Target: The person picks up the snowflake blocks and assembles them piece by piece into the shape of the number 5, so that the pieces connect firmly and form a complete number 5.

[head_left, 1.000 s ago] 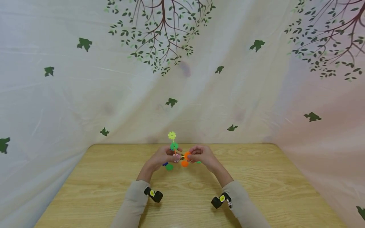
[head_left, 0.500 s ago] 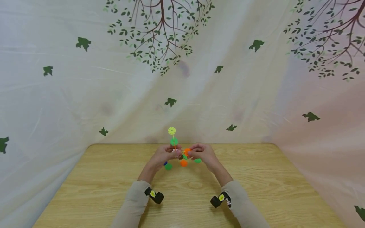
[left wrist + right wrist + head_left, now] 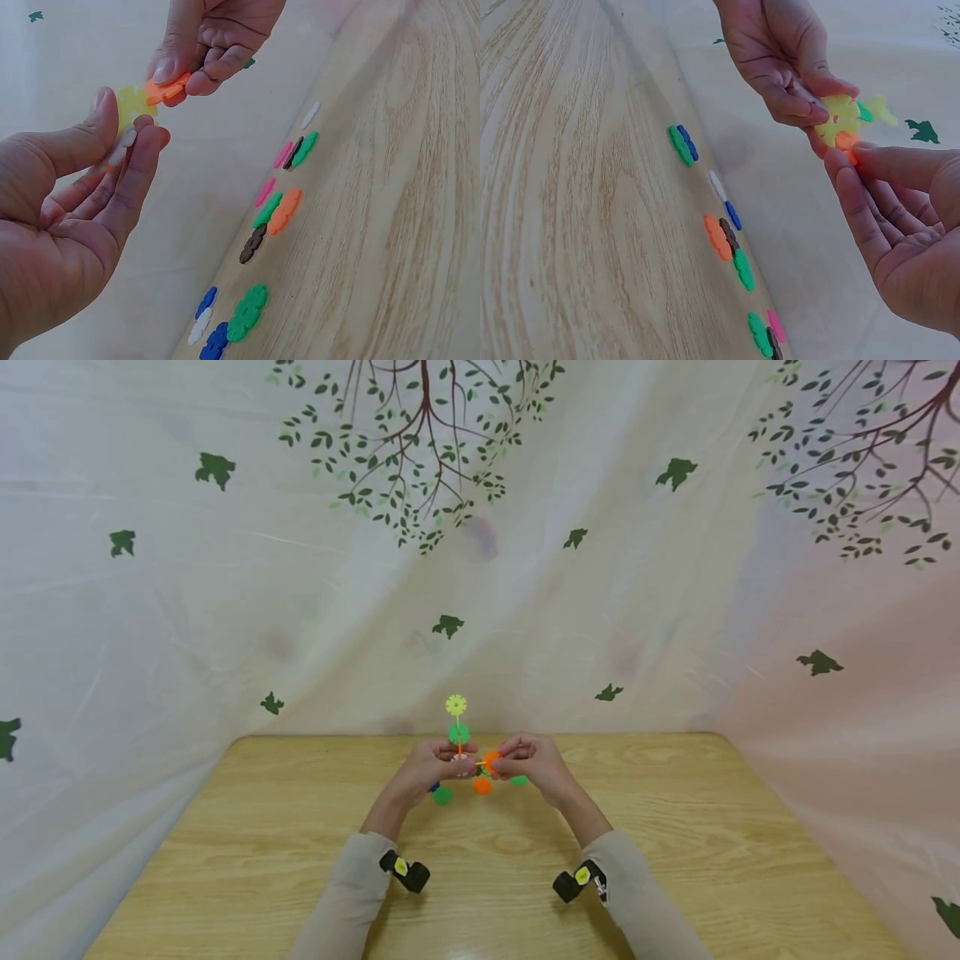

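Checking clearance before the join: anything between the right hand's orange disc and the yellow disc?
Nothing visible. The orange disc, pinched by the right hand, appears to meet the yellow disc's edge. The left hand grips the white disc, outside that gap. Loose discs lie apart on the table.

Pale beige sleeves carry black wrist cameras, each bearing a yellow patch.

No text can be read, the yellow stickers on the black wrist cameras above the bench being too small.
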Action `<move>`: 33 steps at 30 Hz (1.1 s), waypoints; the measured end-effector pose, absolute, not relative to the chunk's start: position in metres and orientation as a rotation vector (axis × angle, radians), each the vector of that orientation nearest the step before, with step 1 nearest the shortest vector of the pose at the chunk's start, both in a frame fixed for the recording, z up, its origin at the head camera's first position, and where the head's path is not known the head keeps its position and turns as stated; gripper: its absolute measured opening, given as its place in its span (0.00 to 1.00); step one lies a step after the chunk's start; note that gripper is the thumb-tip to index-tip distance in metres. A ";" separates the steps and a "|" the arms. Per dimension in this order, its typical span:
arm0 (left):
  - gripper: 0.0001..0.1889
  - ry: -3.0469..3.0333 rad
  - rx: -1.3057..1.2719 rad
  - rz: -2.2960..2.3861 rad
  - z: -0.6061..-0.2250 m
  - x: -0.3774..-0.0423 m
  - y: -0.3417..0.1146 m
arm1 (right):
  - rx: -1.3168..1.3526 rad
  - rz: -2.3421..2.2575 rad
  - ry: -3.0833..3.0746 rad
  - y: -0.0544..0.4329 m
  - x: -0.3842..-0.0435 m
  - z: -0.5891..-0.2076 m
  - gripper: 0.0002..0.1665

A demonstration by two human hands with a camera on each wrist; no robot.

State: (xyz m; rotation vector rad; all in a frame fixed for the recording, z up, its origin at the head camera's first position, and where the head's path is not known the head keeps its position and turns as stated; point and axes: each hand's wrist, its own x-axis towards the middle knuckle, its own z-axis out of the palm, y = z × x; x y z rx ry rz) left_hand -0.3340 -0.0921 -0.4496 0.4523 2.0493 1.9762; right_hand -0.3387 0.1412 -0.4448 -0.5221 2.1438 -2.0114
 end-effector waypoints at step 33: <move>0.24 2.025 0.459 1.980 -0.444 -0.334 -0.102 | -0.581 -1.801 2.177 0.143 -0.339 -0.437 0.13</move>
